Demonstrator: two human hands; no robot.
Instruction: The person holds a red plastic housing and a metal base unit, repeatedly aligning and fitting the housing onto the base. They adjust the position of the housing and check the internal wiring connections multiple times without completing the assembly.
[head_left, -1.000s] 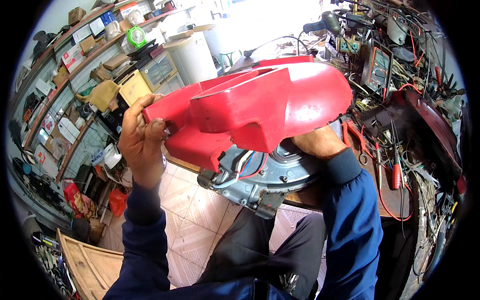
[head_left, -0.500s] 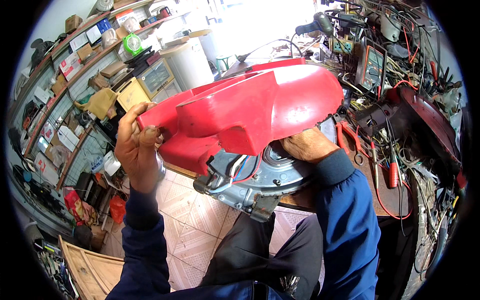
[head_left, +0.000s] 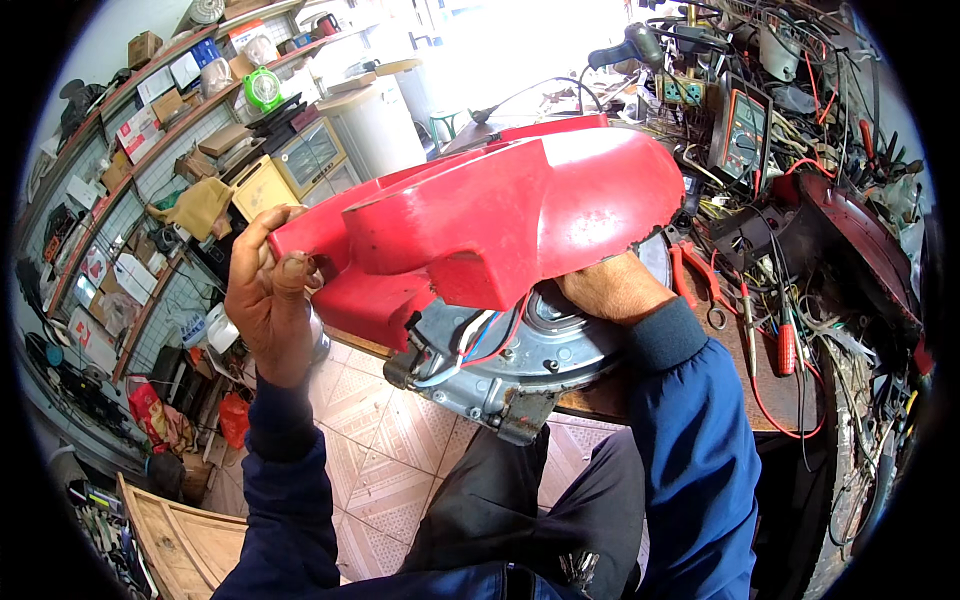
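Note:
A red molded cover (head_left: pixel 480 215) with a rounded right end is tilted up over a grey metal machine base (head_left: pixel 500 370). My left hand (head_left: pixel 272 285) pinches the cover's left edge between thumb and fingers. Beneath the cover, my right hand (head_left: pixel 615 287) reaches in over the round hub of the base; its fingers are hidden. White, blue and red wires (head_left: pixel 478 345) run out of the base below the cover's front corner. The base lies at the near edge of the workbench (head_left: pixel 590 403) and juts past it.
Right of the base lie red-handled pliers (head_left: pixel 703 280) and red test probes (head_left: pixel 787 345). Farther right are a dark red curved shell (head_left: pixel 865 245), a multimeter (head_left: pixel 745 130) and tangled cables. Loaded shelves (head_left: pixel 165 130) line the left wall. A wooden panel (head_left: pixel 185 540) stands at lower left.
The cover's left end has shifted slightly left and down with my left hand. My right hand stays under the cover, almost unmoved.

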